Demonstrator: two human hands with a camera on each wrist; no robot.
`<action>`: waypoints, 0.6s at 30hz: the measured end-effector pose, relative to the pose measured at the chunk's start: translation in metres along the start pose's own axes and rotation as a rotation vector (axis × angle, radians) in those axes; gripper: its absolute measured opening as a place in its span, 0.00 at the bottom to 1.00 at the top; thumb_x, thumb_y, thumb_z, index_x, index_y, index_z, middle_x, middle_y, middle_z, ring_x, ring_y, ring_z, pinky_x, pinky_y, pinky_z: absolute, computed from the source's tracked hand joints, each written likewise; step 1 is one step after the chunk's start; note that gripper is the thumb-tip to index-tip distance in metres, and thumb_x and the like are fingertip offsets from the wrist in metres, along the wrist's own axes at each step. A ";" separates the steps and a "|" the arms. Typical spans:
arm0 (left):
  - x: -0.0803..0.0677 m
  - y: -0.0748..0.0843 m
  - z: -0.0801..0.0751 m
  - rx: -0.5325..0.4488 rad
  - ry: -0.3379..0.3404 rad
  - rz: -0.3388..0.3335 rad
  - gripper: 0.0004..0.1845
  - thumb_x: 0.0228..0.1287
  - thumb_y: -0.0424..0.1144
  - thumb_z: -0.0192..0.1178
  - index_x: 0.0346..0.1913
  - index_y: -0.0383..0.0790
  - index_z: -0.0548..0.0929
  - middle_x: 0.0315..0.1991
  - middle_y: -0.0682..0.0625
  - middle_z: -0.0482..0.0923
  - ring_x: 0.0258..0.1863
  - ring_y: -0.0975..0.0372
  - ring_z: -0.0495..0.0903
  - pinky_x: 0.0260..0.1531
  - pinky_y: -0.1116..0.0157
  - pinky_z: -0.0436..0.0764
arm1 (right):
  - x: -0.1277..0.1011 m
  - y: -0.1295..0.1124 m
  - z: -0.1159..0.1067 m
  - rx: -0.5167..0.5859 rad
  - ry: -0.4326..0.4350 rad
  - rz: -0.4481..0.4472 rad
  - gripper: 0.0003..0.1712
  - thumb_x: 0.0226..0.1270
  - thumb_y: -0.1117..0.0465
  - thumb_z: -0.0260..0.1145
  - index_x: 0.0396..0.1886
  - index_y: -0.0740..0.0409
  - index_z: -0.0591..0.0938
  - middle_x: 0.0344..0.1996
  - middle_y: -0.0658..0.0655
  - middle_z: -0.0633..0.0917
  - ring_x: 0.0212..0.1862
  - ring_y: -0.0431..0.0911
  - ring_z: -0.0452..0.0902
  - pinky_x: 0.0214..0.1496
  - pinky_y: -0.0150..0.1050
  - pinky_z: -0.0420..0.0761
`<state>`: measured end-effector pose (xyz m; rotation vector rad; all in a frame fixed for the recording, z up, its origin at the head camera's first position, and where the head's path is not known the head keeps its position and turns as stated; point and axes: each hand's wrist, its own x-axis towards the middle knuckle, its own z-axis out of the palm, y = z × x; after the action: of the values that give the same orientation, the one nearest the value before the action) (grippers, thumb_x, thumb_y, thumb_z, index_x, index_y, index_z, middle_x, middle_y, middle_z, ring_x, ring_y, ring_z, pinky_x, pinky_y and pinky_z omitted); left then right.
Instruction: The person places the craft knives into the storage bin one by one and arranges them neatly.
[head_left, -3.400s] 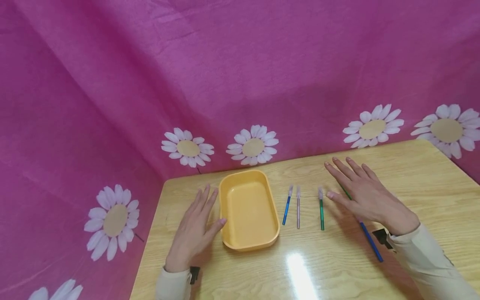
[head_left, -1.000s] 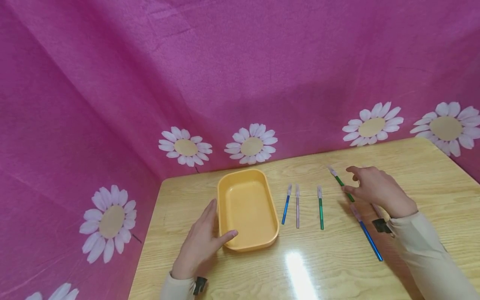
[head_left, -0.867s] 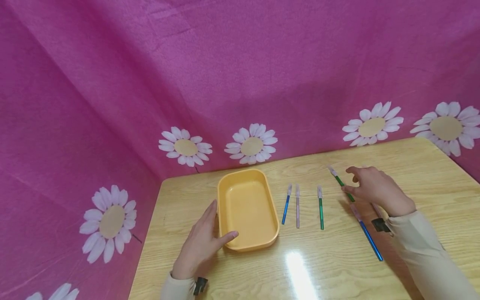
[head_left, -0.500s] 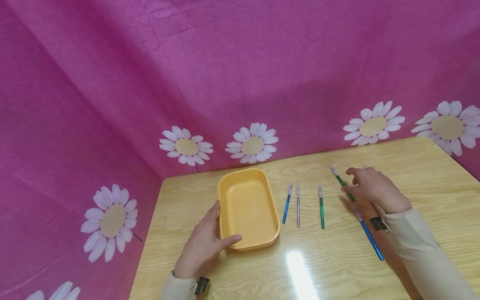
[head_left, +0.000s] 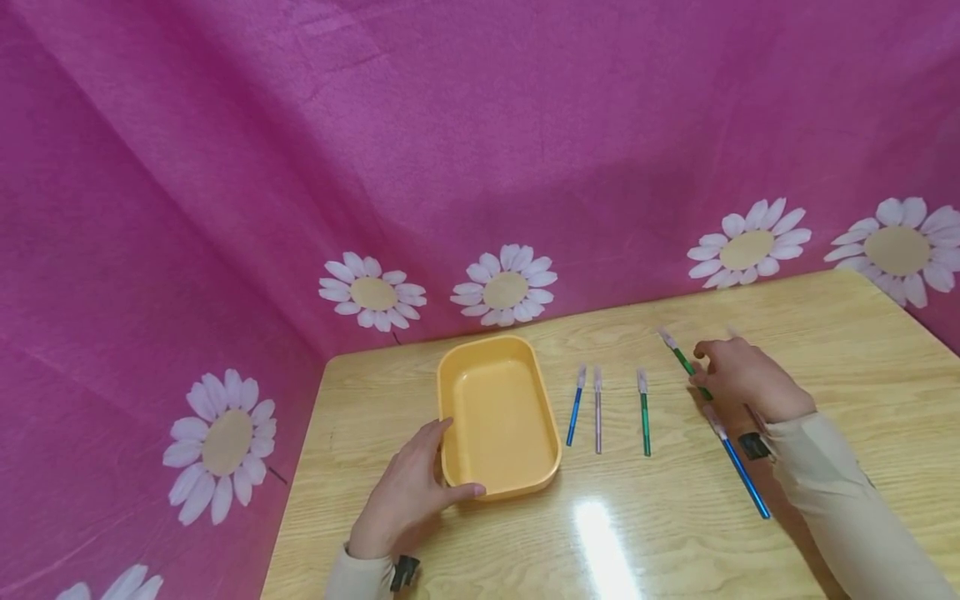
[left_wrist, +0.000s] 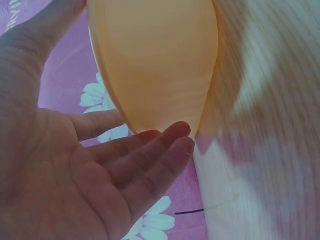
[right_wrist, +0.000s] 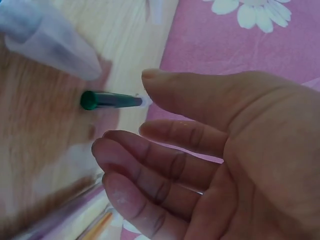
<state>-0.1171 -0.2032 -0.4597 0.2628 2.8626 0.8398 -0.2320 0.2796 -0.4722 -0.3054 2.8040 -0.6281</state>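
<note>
My left hand [head_left: 405, 492] is at the left side of a yellow rectangular tray [head_left: 551, 408], thumb and index finger at its rim. In the left wrist view the lightly bent fingers [left_wrist: 165, 160] overlap the end of the tray wall. My right hand [head_left: 753, 382] hovers over a slim green pen-like stick [head_left: 681, 358] with a clear cap. In the right wrist view the green stick [right_wrist: 112, 100] lies beyond the parted thumb and fingers, with nothing gripped. A blue capped stick [head_left: 742, 475] lies in line below it. Another stick is mostly hidden under the right hand.
Between tray and right hand lie a blue stick [head_left: 576, 408], a pale purple stick [head_left: 598, 412] and a green stick [head_left: 645, 417], all capped. The wooden table [head_left: 510, 550] meets a magenta cloth [head_left: 622, 150] with printed daisies at its back and left edges.
Both hands first hovered spread flat. The right hand has drawn in its fingers near the green stick; the left has come to the tray's rim, its thumb sliding toward the near corner.
</note>
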 end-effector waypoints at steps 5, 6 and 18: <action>0.000 -0.001 -0.001 0.024 -0.020 -0.009 0.61 0.45 0.72 0.76 0.78 0.43 0.66 0.77 0.45 0.70 0.75 0.49 0.71 0.73 0.45 0.73 | 0.003 0.002 0.004 -0.038 0.012 -0.040 0.19 0.70 0.60 0.70 0.50 0.72 0.81 0.32 0.58 0.87 0.33 0.47 0.81 0.38 0.48 0.82; 0.000 -0.001 -0.001 0.025 -0.021 -0.007 0.60 0.45 0.72 0.76 0.77 0.43 0.67 0.77 0.46 0.70 0.75 0.49 0.71 0.73 0.45 0.73 | 0.004 0.003 0.004 -0.045 0.014 -0.046 0.18 0.70 0.60 0.70 0.50 0.72 0.82 0.32 0.58 0.87 0.33 0.47 0.81 0.39 0.49 0.82; 0.001 -0.004 -0.002 0.016 -0.028 -0.034 0.56 0.44 0.71 0.77 0.73 0.44 0.71 0.76 0.47 0.70 0.73 0.50 0.73 0.72 0.46 0.74 | 0.005 0.002 0.005 -0.042 0.000 -0.041 0.07 0.71 0.63 0.69 0.33 0.62 0.84 0.28 0.54 0.86 0.34 0.48 0.80 0.41 0.51 0.82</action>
<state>-0.1191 -0.2070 -0.4598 0.2249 2.8410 0.8007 -0.2354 0.2784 -0.4788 -0.3725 2.8208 -0.5786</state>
